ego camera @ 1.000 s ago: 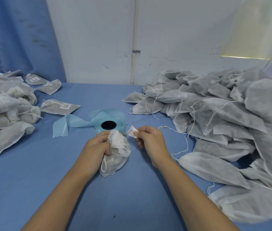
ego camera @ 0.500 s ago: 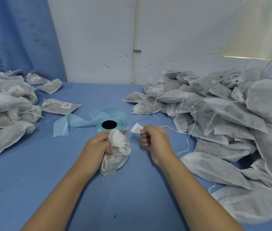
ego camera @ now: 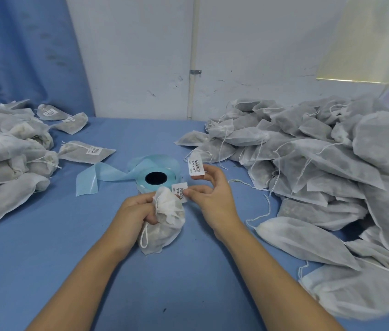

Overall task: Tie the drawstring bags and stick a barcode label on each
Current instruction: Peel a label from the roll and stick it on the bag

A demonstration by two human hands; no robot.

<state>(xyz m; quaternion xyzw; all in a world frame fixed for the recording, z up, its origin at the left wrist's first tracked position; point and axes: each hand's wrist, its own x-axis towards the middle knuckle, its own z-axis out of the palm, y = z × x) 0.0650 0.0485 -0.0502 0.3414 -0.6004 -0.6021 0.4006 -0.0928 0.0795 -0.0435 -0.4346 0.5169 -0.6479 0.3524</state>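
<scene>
Drawstring bag [ego camera: 167, 220] sat clenched in left hand [ego camera: 136, 211]; right hand [ego camera: 215, 201] pinched barcode label [ego camera: 181, 190] beside it, spare label [ego camera: 196, 166] higher on same hand. Imo fabric needed flattening before pressing.

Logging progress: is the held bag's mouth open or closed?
Closed: the left hand grips the drawstring bag by its bunched neck, cord loop hanging below. Whether it is knotted, cannot tell.
</scene>
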